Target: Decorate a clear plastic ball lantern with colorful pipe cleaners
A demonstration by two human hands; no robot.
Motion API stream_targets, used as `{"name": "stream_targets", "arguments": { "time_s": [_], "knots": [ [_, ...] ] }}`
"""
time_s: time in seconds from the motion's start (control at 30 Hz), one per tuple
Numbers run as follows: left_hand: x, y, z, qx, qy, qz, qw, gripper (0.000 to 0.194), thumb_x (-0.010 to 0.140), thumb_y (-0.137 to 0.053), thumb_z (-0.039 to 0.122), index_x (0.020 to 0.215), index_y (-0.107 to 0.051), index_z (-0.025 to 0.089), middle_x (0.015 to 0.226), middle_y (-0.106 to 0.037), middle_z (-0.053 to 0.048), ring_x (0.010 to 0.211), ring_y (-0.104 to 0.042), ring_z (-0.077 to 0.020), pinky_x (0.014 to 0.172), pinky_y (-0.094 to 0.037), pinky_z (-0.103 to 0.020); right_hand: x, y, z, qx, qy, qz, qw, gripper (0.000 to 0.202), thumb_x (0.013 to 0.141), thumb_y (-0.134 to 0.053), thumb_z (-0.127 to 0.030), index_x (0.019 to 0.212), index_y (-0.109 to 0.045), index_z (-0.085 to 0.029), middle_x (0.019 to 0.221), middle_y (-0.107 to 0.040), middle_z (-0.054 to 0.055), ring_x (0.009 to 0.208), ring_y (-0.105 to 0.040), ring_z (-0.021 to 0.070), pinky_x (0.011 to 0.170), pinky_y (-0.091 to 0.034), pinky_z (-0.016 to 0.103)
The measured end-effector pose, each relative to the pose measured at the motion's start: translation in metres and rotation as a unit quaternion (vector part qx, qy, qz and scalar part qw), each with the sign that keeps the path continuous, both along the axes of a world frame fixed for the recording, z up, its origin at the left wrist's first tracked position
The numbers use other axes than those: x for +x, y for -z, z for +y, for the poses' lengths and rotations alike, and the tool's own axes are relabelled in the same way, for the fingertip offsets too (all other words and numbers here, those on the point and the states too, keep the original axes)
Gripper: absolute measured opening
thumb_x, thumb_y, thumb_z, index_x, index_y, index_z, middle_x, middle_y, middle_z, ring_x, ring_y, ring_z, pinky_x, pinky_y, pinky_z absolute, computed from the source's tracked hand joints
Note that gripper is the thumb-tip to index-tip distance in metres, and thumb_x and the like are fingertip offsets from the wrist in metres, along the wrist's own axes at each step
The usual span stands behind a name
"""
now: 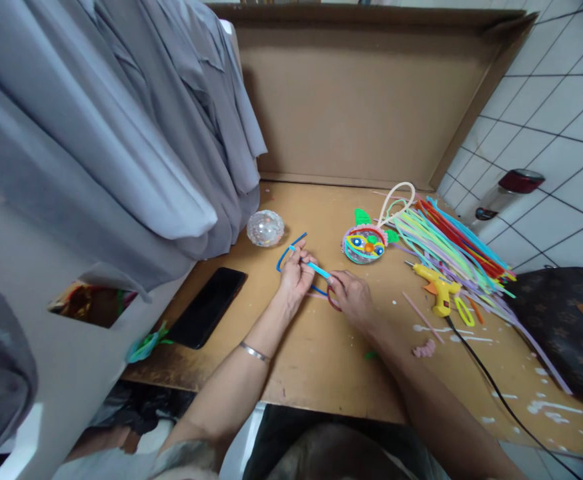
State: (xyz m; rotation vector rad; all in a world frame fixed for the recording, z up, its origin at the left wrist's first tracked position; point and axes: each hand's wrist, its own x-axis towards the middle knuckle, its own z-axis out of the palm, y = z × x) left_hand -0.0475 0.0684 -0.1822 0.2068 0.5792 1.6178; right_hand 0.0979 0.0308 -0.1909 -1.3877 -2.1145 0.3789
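Note:
My left hand (296,270) is closed on a light blue pipe cleaner (317,269) near the middle of the table. My right hand (352,297) grips the other end of the light blue strip, and a dark red loop (333,300), like a scissor handle, shows at its fingers. A darker blue pipe cleaner (280,260) curves around beside my left hand. Behind my left hand sits a clear, sparkly ball (265,229). To the right stands a decorated ball (364,245) with green ears, yellow-rimmed eyes and an orange nose.
A black phone (208,308) lies left. Right are a pile of colored pipe cleaners (451,240), a yellow glue gun (439,288) with a black cord, a pink coil (424,349) and a dark bag (566,327). Cardboard (361,100) stands behind; grey cloth (171,133) hangs left.

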Motion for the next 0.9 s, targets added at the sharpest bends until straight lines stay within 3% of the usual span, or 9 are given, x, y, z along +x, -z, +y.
{"name": "stream_targets", "arguments": {
  "time_s": [0.17,0.33,0.53,0.7,0.9],
  "knots": [
    [0.010,0.000,-0.005,-0.006,0.002,-0.016,1.000,0.016,0.094,-0.053,0.018,0.081,-0.062,0.016,0.059,-0.044,0.005,0.050,-0.041,-0.0052,0.064,-0.045,-0.019,-0.002,0.004,-0.001,-0.008,0.023,-0.053,0.998,0.031,0.095,-0.042,-0.028,0.102,-0.071,-0.019,0.099,-0.073,0.010,0.090,-0.065,0.0199,0.077,-0.044,0.027],
    [0.016,-0.004,-0.008,-0.018,0.004,-0.034,0.999,0.023,0.096,-0.048,0.019,0.078,-0.063,0.016,0.061,-0.047,0.003,0.054,-0.046,-0.0058,0.068,-0.046,-0.020,-0.004,0.003,-0.002,0.010,0.034,-0.141,0.989,0.032,0.097,-0.039,-0.024,0.094,-0.070,-0.017,0.088,-0.072,0.010,0.079,-0.063,0.0184,0.069,-0.039,0.025],
    [0.012,0.001,-0.003,-0.010,-0.005,-0.007,1.000,0.015,0.092,-0.057,0.020,0.081,-0.066,0.016,0.066,-0.056,0.002,0.063,-0.056,-0.0064,0.085,-0.050,-0.025,-0.006,-0.003,-0.005,0.015,0.031,-0.174,0.984,0.028,0.094,-0.040,-0.019,0.087,-0.067,-0.017,0.080,-0.069,0.009,0.068,-0.059,0.0163,0.061,-0.032,0.025],
    [0.007,0.006,0.000,-0.010,-0.005,0.047,0.999,0.007,0.086,-0.065,0.021,0.086,-0.069,0.015,0.070,-0.062,0.000,0.065,-0.060,-0.0074,0.087,-0.050,-0.027,0.000,-0.008,-0.001,-0.051,0.037,-0.097,0.993,0.032,0.093,-0.035,-0.026,0.083,-0.064,-0.020,0.074,-0.068,0.005,0.065,-0.057,0.0159,0.058,-0.032,0.024],
    [-0.001,0.004,0.002,0.020,-0.022,0.122,0.992,0.018,0.078,-0.075,0.029,0.089,-0.072,0.015,0.076,-0.069,-0.003,0.067,-0.061,-0.0081,0.070,-0.048,-0.021,0.012,-0.002,0.010,-0.130,-0.002,0.132,0.983,0.025,0.084,-0.035,-0.027,0.075,-0.058,-0.021,0.058,-0.053,-0.002,0.053,-0.048,0.0131,0.055,-0.034,0.022]
  ]
}}
